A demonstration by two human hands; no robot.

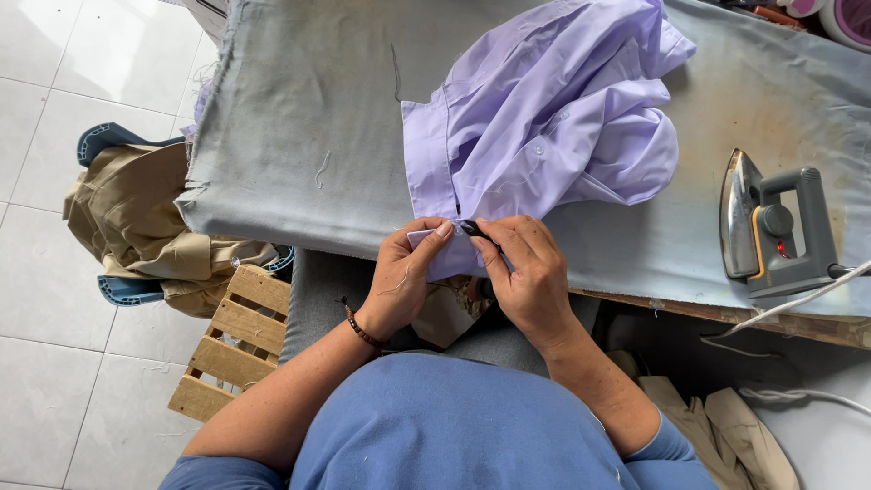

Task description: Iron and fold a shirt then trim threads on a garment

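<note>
Broad ironing board (299,136) under grey cloth, spanning the view, scorched brown toward the right end

Lilac shirt (553,118) bunched at the board's middle, reaching from the far edge down to the near edge, one hem spilling over that near edge into the hands

Heap of khaki clothes (136,227) on a blue chair off the board's left end; wooden pallet (240,336) on the floor below the near-left corner

Iron (776,227) lying on its side near the board's right end, close to the near edge, well apart from the shirt, cord (798,304) trailing off the right

Left hand (399,277), beaded band at the wrist, closed in a pinch on the shirt's hem at the near edge, thumb and forefinger holding the fold flat

Right hand (531,272) just beside it, fingers curled around a small black tool (474,229), tip touching the same hem; too small to tell whether snips or a seam ripper

Step in hand, judging by the grip: picking at or trimming a stitch or loose thread on the hem, well short of any pressing, with the iron set aside

Next move seems to call for a taut hem, a steady left pinch, and the tool's tip kept to the thread alone, clear of the cloth and of the left fingertips
</note>
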